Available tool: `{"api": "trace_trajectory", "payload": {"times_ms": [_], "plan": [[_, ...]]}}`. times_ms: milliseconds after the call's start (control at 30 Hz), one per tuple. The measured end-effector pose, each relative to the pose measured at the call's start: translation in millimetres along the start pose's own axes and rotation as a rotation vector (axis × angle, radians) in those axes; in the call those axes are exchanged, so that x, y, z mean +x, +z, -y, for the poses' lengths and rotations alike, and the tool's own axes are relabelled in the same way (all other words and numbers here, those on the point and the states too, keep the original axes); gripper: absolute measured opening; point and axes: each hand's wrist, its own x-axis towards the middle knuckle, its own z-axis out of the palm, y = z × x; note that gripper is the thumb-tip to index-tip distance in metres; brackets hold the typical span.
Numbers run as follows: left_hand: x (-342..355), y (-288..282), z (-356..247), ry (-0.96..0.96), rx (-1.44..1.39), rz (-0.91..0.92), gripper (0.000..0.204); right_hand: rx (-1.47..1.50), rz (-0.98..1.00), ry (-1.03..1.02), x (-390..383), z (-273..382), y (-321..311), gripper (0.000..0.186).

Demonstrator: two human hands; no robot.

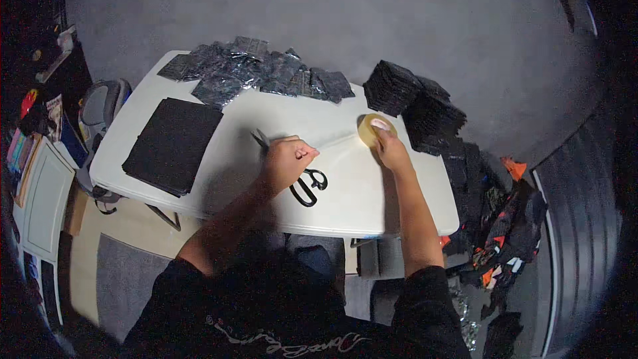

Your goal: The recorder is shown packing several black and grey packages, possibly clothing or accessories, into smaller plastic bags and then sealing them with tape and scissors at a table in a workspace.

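A roll of clear, yellowish packing tape is gripped in my right hand above the right part of the white table. From it a see-through strip of tape runs left to my left hand, whose closed fingers pinch its end. Black-handled scissors lie on the tabletop beneath my left hand, which hides their middle; the blade tips show past its far left side. Left of that hand lies a flat stack of black fabric pieces.
Shiny, clear-bagged black packets are heaped along the far edge. Tall stacks of folded black cloth stand at the far right corner. Beyond the right edge is a pile of dark clothing. A grey chair sits to the left.
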Motion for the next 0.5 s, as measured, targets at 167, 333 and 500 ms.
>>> {"api": "trace_trajectory", "payload": {"times_ms": [167, 333, 500], "plan": [[-12, -26, 5, 0.111, 0.146, 0.014, 0.012, -0.036, -0.09, 0.152, 7, 10, 8, 0.042], [-24, -42, 40, -0.235, -0.26, -0.096, 0.016, 0.094, -0.122, 0.177, 15, 19, 11, 0.049], [-17, -48, 5, -0.22, 0.108, -0.142, 0.018, 0.179, -0.003, -0.001, -10, 9, -16, 0.056]]}}
